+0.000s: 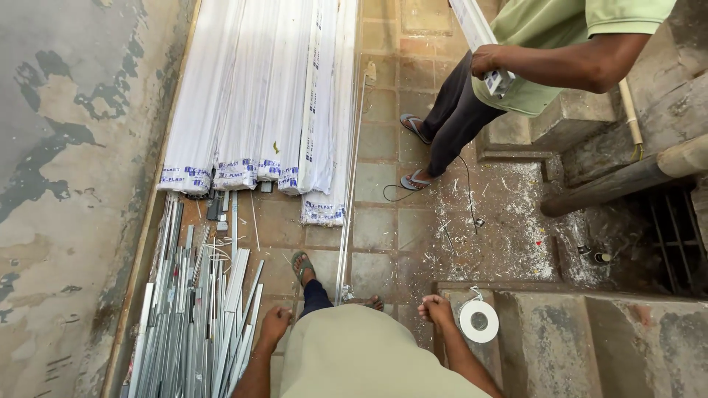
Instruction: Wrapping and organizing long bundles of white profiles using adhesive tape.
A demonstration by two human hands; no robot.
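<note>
Two hands hang low at the near edge, and neither holds anything. The left hand (274,325) is loosely curled, fingers together, just above the heap of short grey metal strips (195,324) piled on the floor at near left; whether it touches them I cannot tell. The right hand (436,309) is bunched into a loose fist, empty, just beside a roll of white tape (479,321) that lies on the concrete step (560,339) at near right.

Between the hands, a sandalled foot (302,266) stands on the tiled floor (383,221), and one long thin strip (350,184) runs away from it along the tiles.

Further off on the left, the wrapped white bundles (273,96) lie side by side, wrapping on, seemingly untouched. To the right, white shavings (509,221) litter the floor, so some cutting looks done already, with a black cable (420,188) trailing through.

At the far right, another person (516,81) in a green shirt stands gripping a white length of trunking (479,37) in one hand.

My read: early-to-middle going, with plenty of stock unopened.
</note>
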